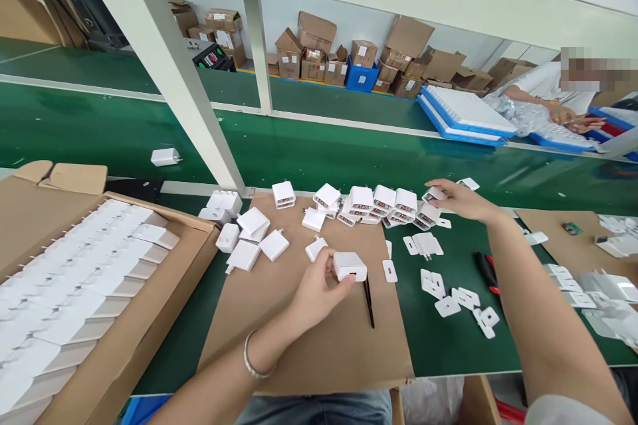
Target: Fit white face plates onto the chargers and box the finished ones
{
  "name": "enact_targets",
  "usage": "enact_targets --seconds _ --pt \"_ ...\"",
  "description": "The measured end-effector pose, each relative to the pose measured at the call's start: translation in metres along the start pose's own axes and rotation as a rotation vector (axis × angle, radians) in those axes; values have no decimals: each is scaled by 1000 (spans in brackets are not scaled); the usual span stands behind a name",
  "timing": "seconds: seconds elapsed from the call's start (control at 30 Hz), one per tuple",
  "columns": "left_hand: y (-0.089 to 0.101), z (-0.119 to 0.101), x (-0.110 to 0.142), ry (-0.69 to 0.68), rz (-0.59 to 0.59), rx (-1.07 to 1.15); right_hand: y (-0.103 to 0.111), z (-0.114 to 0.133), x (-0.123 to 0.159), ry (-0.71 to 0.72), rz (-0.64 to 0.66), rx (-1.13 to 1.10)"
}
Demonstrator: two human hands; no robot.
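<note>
My left hand (319,289), a bracelet on its wrist, grips a white charger (349,265) between thumb and fingers above a cardboard sheet (299,339). To the right, my right hand (461,201) has its fingers closed on a white charger housing (432,194) at the end of a stacked row. The stacked housings (361,199) have open ends facing me, with parts visible inside. Black tweezers (369,302) lie just right of my left hand. Several flat white end covers (447,306) with slots are scattered on the green table, left of my right forearm.
A cardboard box (199,246) filled with rows of white chargers stands at left, beside a loose group of chargers (244,254). Red-and-black pliers (486,272) lie near my right forearm. A metal post (194,93) rises behind. Across the conveyor, a person (543,89) works by blue trays (463,113).
</note>
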State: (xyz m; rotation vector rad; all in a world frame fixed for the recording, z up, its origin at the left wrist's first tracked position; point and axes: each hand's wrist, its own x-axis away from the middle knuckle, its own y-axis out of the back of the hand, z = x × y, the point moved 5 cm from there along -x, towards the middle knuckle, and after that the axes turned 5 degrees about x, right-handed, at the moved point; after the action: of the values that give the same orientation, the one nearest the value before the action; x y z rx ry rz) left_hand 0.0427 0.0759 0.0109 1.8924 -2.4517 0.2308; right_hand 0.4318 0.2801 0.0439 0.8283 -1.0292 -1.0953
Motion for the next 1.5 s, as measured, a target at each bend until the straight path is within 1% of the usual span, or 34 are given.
enact_targets --seconds 0.1,0.13,0.17,0.2,0.27,0.3,0.33,0.37,0.4,0.43,0.47,0.5,0.53,0.57,0.6,0.67,0.73,0.83,0.9,1.0,1.1,1.23,1.33,1.5 --pt "-1 2 0 -19 5 -33 -6 7 34 81 -15 -9" --pt "-1 3 -1 -25 3 -42 -8 13 44 95 -50 24" --pt "-1 3 -1 -33 2 -46 -9 21 53 107 -118 63" --pt "-1 4 -2 -41 3 -47 -10 32 63 120 -215 95" --pt "-2 4 -3 -61 8 -46 -10 62 87 154 -481 80" --pt "-2 5 -3 -72 9 -50 -13 80 100 167 -599 16" --pt "-2 5 -3 -85 10 -57 -18 98 114 192 -681 -82" --pt "-1 4 -3 -100 8 -62 -26 116 126 218 -707 -205" --pt "-1 4 -3 -118 0 -62 -38 136 135 252 -661 -324" --pt "0 3 -2 -141 -10 -56 -54 157 141 311 -534 -409" --pt "1 1 -1 -167 -20 -42 -72 178 145 381 -366 -456" --pt "2 -1 -1 -194 -23 -24 -87 196 149 438 -242 -499" --pt "3 -3 0 -220 -19 -7 -101 210 151 482 -153 -548" --pt "3 -5 0 -244 -11 4 -112 220 151 519 -108 -606" --pt "4 -7 1 -263 5 10 -121 226 150 548 -103 -674" --pt "4 -9 1 -278 36 16 -135 229 145 566 -144 -821" --pt "3 -10 0 -269 67 19 -146 224 142 536 -182 -931" --pt "2 -9 0 -257 106 -30 -157 216 143 484 -200 -973" --pt "1 -8 2 -269 109 -79 -158 214 148 499 -215 -953" --pt "2 -8 4 -281 80 -91 -158 215 154 525 -226 -927" --pt "-1 -5 5 -277 56 -38 -156 216 158 529 -242 -919" --pt "-6 1 6 -265 52 65 -154 216 162 508 -281 -924" --pt "-6 2 6 -248 38 82 -155 218 162 485 -248 -939" --pt "-4 -4 4 -247 58 -34 -154 218 158 453 -204 -974"
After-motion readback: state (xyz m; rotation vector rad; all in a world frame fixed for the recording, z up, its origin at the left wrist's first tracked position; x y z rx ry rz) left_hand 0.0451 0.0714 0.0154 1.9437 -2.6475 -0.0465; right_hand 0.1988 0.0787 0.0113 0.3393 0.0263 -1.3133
